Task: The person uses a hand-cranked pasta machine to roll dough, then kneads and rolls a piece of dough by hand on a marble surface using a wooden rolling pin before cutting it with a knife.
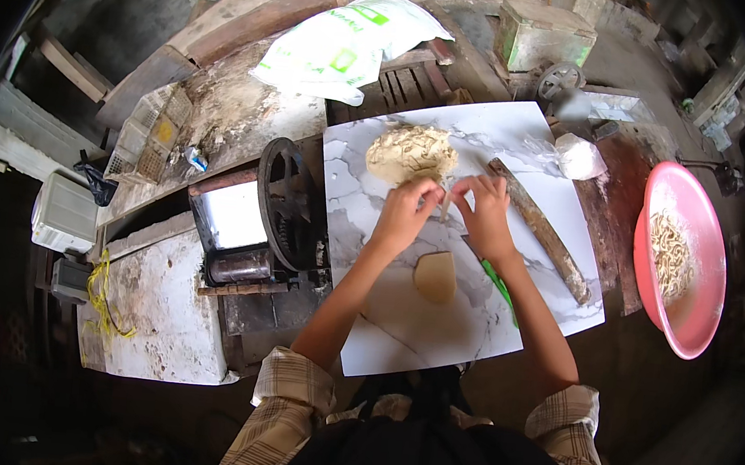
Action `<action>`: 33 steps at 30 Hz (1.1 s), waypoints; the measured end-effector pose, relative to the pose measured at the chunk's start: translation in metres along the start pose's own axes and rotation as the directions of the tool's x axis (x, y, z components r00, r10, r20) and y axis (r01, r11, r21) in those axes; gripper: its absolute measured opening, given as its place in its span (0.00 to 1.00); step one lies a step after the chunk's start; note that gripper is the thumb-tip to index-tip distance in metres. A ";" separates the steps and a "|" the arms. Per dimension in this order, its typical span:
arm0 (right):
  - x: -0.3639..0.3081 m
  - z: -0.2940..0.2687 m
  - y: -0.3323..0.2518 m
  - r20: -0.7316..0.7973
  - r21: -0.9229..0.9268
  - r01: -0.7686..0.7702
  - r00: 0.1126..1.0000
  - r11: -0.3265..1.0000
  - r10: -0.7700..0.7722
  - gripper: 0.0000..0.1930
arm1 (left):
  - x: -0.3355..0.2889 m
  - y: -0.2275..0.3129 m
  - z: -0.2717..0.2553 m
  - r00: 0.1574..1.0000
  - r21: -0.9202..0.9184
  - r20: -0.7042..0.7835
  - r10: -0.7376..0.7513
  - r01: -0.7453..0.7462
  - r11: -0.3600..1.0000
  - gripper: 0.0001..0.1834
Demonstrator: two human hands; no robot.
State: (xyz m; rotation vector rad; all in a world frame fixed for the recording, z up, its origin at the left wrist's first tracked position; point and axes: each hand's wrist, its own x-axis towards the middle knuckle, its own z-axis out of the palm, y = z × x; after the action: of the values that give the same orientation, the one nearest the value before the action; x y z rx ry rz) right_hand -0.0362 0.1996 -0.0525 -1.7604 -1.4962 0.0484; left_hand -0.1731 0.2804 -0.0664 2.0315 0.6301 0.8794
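Over the marbled white board (pixel 461 335), my left hand (pixel 407 211) and my right hand (pixel 486 213) meet, fingertips pinched around a small pale strip of dough (pixel 445 207). Just beyond my left hand lies a rough lump of dough (pixel 409 149). A flat, rounded piece of dough (pixel 435 276) rests nearer to me, between my forearms. Beside my right forearm is a knife with a green handle (pixel 496 287), partly covered by the arm. To the right, a worn wooden rolling stick (pixel 543 234) lies slantwise on the board.
A plastic bag of white powder (pixel 580 157) sits at the board's far right corner. Further right stands a pink basin (pixel 706 305) containing many dough strips (pixel 671 257). Left of the board is a hand wheel machine with rollers (pixel 281 201). A white-green sack (pixel 350 47) lies behind.
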 end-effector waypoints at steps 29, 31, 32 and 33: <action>-0.116 -0.039 0.028 0.177 -0.363 -0.282 0.915 0.888 0.363 0.21 | -0.061 -0.036 -0.002 0.972 0.142 -0.233 -0.024 0.058 0.988 0.16; -0.122 -0.034 0.029 0.167 -0.292 -0.275 0.929 0.916 0.332 0.20 | -0.084 -0.031 -0.002 0.999 0.286 -0.052 -0.004 0.019 0.958 0.17; -0.124 -0.032 0.027 0.174 -0.292 -0.274 0.927 0.916 0.333 0.20 | -0.095 -0.026 0.000 0.999 0.283 -0.047 0.001 0.012 0.959 0.17; -0.126 -0.031 0.024 0.182 -0.292 -0.273 0.925 0.917 0.334 0.20 | -0.102 -0.013 0.002 0.999 0.349 -0.034 -0.001 0.013 0.937 0.16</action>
State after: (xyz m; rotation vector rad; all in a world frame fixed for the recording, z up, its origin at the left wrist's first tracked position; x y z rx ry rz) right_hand -0.0388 0.0781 -0.1025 -2.2595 -1.4200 0.2296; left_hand -0.2380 0.2163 -0.1148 2.3312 0.8629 0.8443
